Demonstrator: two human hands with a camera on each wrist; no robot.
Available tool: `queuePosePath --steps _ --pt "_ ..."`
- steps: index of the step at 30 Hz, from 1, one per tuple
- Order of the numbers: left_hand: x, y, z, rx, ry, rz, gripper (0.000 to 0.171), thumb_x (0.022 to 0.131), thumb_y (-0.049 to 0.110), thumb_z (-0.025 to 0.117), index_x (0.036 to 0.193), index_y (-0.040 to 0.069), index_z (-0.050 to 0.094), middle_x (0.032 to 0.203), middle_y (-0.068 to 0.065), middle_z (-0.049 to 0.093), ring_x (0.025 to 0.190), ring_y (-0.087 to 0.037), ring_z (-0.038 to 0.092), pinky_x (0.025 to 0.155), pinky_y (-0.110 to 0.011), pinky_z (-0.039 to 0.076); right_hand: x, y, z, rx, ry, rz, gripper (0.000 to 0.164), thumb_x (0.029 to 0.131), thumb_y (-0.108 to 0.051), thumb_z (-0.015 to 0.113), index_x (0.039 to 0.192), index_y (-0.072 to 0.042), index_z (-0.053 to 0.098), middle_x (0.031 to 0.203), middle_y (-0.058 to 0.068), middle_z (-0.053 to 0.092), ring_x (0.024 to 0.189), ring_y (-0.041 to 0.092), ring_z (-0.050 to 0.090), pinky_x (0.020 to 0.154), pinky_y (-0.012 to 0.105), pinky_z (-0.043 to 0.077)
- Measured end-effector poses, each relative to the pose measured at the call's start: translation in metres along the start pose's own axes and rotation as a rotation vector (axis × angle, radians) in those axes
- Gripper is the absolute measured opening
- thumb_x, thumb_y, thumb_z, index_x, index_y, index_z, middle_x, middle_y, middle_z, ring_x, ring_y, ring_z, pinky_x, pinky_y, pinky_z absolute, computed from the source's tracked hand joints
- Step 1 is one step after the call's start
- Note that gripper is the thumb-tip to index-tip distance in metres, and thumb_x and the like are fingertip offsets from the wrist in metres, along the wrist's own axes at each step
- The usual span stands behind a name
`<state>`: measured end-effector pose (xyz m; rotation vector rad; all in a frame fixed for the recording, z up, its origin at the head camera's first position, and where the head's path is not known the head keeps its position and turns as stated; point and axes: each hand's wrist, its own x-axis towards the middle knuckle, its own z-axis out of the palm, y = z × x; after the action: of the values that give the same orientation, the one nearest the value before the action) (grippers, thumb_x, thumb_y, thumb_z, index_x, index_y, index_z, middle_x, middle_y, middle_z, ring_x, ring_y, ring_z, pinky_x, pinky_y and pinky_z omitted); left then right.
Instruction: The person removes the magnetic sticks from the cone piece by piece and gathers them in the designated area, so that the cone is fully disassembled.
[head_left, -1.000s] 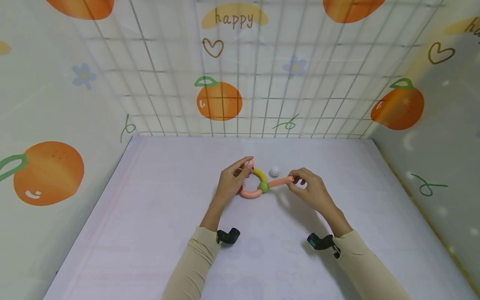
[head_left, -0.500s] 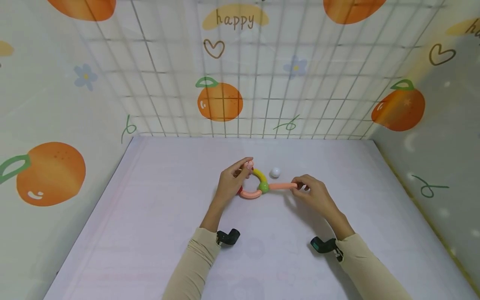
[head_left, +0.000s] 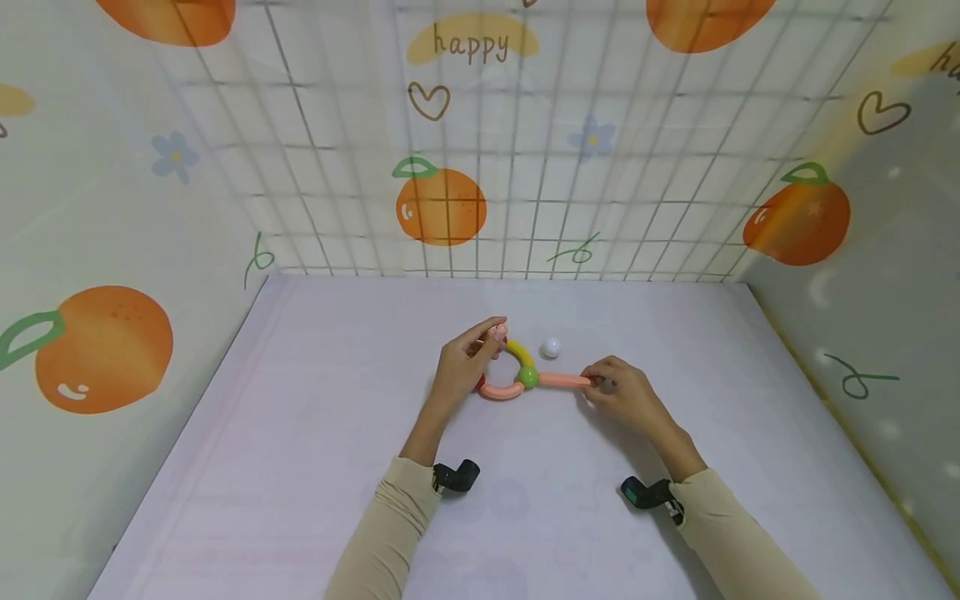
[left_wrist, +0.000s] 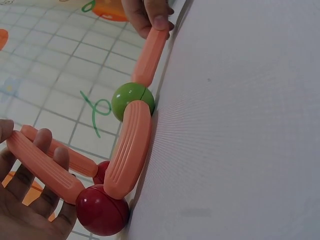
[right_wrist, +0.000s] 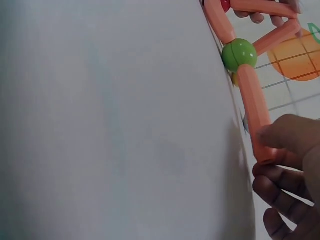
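Observation:
A build of pink rods and colored balls sits on the table: a curved pink rod [head_left: 501, 392], a curved yellow rod [head_left: 520, 351], a green ball [head_left: 528, 377] and red balls, one red ball [left_wrist: 102, 210] being nearest in the left wrist view. My left hand [head_left: 462, 360] holds raised straight pink rods [left_wrist: 47, 169] where their upper ends meet. With thumb and fingers my right hand [head_left: 624, 389] pinches the outer end of another straight pink rod [right_wrist: 256, 100]. That rod's other end meets the green ball, and it points right. The left hand hides part of the ring.
A loose white ball [head_left: 551, 347] lies just behind the build on the white tabletop [head_left: 300, 433]. Cloth-covered walls with a wire grid [head_left: 517, 167] stand at the back, with more printed cloth at both sides.
My right hand has come down and slightly right, swinging the pink rod from slanting upward to pointing slightly toward me. The left hand keeps its place.

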<state>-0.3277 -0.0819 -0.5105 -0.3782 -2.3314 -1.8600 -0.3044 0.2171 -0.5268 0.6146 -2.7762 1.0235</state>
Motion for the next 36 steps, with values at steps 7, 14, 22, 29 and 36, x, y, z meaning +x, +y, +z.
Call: queuePosePath --steps 7,14,22,29,36 --pt "0.000 -0.002 -0.001 -0.007 -0.001 0.001 0.032 0.099 0.043 0.062 0.129 0.035 0.067 0.099 -0.004 0.074 0.086 -0.017 0.065 0.072 -0.033 0.051 0.000 0.000 0.004 -0.035 -0.035 0.025 0.017 0.087 -0.010 0.078 0.103 -0.009 0.074 0.105 0.004 0.062 0.090 0.019 0.057 0.077 0.040 0.048" --pt "0.000 -0.002 -0.003 -0.022 -0.041 0.004 0.036 0.099 0.038 0.063 0.135 0.031 0.063 0.101 -0.004 0.071 0.090 -0.031 0.066 0.070 -0.028 0.049 0.001 -0.012 0.006 -0.062 0.011 -0.006 0.017 0.087 -0.014 0.078 0.102 -0.009 0.072 0.106 0.005 0.062 0.091 0.023 0.057 0.084 0.047 0.038" --pt "-0.001 0.006 -0.014 0.037 -0.038 -0.010 0.029 0.097 0.040 0.067 0.123 0.030 0.060 0.108 0.006 0.068 0.096 -0.015 0.065 0.084 -0.036 0.052 0.019 -0.044 0.023 -0.022 0.083 -0.142 0.030 0.087 -0.017 0.080 0.112 -0.002 0.071 0.114 0.009 0.063 0.103 0.029 0.058 0.087 0.048 0.040" --pt "0.002 0.011 -0.023 0.141 -0.039 0.071 0.018 0.096 0.033 0.069 0.112 0.026 0.066 0.107 0.008 0.068 0.096 -0.017 0.065 0.084 -0.034 0.053 0.033 -0.055 0.043 -0.019 0.076 -0.149 0.029 0.084 -0.014 0.083 0.110 -0.006 0.073 0.114 0.007 0.066 0.106 0.027 0.054 0.082 0.046 0.035" --pt "0.002 0.015 -0.036 0.171 -0.016 0.127 0.020 0.094 0.030 0.073 0.110 0.019 0.070 0.104 0.008 0.067 0.098 -0.014 0.064 0.084 -0.036 0.052 0.032 -0.056 0.053 0.005 0.102 -0.132 0.024 0.085 -0.015 0.082 0.106 -0.009 0.074 0.112 0.005 0.067 0.103 0.025 0.055 0.082 0.047 0.036"
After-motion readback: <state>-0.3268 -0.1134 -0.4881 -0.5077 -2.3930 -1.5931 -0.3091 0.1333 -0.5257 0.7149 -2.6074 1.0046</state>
